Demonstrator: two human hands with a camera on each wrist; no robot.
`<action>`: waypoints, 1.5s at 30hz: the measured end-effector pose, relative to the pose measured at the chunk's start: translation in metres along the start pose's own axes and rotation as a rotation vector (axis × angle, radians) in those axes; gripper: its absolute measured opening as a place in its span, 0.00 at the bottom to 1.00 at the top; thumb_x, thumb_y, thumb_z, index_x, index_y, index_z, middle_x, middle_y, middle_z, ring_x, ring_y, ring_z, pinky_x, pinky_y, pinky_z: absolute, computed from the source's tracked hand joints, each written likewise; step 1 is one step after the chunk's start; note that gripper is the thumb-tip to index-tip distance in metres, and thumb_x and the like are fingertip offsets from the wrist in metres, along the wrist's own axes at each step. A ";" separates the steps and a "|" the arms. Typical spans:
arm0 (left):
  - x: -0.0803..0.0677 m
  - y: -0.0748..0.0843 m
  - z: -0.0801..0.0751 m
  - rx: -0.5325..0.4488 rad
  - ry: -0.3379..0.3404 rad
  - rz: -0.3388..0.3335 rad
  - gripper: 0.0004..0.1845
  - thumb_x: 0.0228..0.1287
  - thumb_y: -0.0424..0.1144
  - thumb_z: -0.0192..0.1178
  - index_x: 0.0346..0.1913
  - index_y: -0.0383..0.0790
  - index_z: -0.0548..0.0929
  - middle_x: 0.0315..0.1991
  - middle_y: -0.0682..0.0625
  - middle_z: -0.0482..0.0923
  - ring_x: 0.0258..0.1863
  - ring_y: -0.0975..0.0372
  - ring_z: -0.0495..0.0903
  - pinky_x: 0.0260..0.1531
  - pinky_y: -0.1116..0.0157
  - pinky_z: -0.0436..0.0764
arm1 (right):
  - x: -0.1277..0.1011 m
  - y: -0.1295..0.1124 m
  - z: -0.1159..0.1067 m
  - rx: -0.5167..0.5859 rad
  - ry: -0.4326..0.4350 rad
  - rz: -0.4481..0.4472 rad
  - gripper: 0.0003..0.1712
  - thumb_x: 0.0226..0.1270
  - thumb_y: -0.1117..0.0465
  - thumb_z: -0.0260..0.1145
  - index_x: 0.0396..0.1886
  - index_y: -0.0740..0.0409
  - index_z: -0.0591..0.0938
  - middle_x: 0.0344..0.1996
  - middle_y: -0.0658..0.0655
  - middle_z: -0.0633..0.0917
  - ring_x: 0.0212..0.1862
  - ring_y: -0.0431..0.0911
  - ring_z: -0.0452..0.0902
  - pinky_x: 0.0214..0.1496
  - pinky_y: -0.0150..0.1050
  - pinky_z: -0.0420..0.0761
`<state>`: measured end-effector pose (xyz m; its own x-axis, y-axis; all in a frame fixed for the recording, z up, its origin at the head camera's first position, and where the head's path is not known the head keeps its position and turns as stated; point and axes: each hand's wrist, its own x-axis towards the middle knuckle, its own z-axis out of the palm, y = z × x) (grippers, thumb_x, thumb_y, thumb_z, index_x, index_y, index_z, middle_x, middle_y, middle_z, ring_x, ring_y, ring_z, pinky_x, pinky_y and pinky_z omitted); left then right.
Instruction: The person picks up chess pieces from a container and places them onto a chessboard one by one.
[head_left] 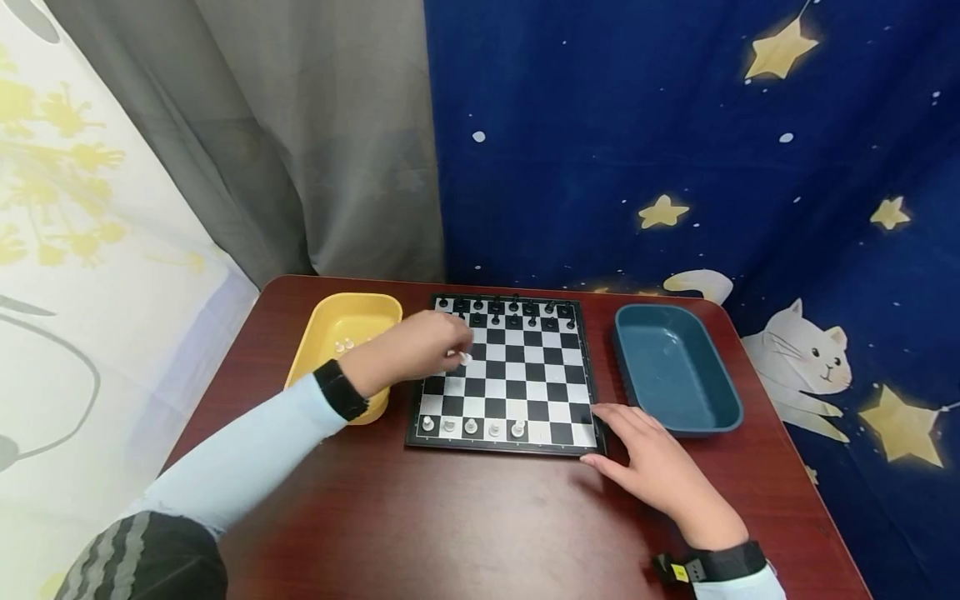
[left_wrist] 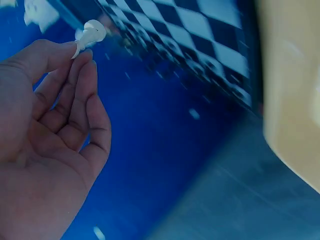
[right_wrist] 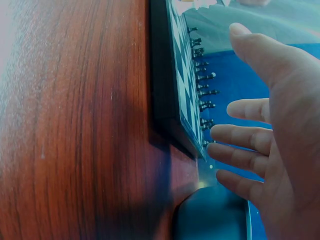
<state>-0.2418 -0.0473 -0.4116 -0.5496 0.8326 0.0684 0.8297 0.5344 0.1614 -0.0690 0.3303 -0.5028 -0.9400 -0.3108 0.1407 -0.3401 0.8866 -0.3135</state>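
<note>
Visibly no writing; left hand (left_wrist: 45, 150) grip pinching white pawn (left_wrist: 90, 35); right hand (head_left: 660, 467) spread.

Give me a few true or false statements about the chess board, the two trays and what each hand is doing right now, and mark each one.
1. The left hand pinches a white chess piece above the chessboard. True.
2. The right hand grips a black piece. False: it holds nothing and lies flat on the table at the board's near right corner.
3. The yellow tray sits left of the board, the blue tray right of it. True.
4. The blue tray holds white pieces. False: nothing shows in it; the white pieces lie in the yellow tray.
5. The black pieces stand along the board's far rows. True.
</note>
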 end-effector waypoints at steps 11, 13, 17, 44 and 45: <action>0.055 0.075 0.032 0.035 -0.129 0.256 0.05 0.73 0.34 0.70 0.46 0.46 0.89 0.43 0.56 0.88 0.43 0.65 0.86 0.48 0.68 0.84 | 0.000 0.000 0.001 0.006 0.002 -0.010 0.45 0.70 0.33 0.77 0.75 0.56 0.81 0.68 0.59 0.84 0.69 0.59 0.78 0.73 0.65 0.76; 0.060 0.083 0.039 0.057 -0.150 0.288 0.05 0.73 0.35 0.70 0.47 0.46 0.89 0.43 0.57 0.88 0.43 0.65 0.86 0.49 0.68 0.84 | -0.001 0.001 0.002 0.006 0.004 -0.014 0.45 0.70 0.33 0.77 0.75 0.56 0.81 0.68 0.59 0.84 0.69 0.59 0.78 0.73 0.65 0.75; 0.065 0.094 0.050 0.101 -0.186 0.320 0.04 0.74 0.37 0.71 0.47 0.47 0.89 0.41 0.58 0.86 0.42 0.66 0.84 0.48 0.67 0.83 | -0.001 0.001 0.002 0.007 0.007 -0.024 0.45 0.70 0.34 0.77 0.75 0.56 0.81 0.68 0.60 0.84 0.70 0.60 0.78 0.74 0.66 0.74; 0.069 0.106 0.065 0.175 -0.222 0.348 0.06 0.75 0.37 0.67 0.49 0.48 0.89 0.43 0.58 0.85 0.42 0.67 0.84 0.50 0.66 0.84 | -0.005 0.003 0.001 0.003 0.016 -0.018 0.44 0.70 0.34 0.78 0.75 0.56 0.81 0.68 0.60 0.84 0.70 0.59 0.78 0.75 0.66 0.73; 0.068 0.105 0.064 0.170 -0.217 0.342 0.04 0.75 0.38 0.67 0.48 0.48 0.89 0.43 0.58 0.85 0.42 0.67 0.84 0.49 0.66 0.84 | -0.005 0.003 0.001 0.002 0.016 -0.019 0.44 0.70 0.34 0.78 0.75 0.56 0.81 0.68 0.60 0.84 0.70 0.59 0.78 0.75 0.66 0.73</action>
<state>-0.1859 0.0752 -0.4525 -0.2220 0.9674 -0.1217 0.9747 0.2236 0.0002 -0.0655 0.3338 -0.5055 -0.9327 -0.3222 0.1623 -0.3583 0.8799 -0.3123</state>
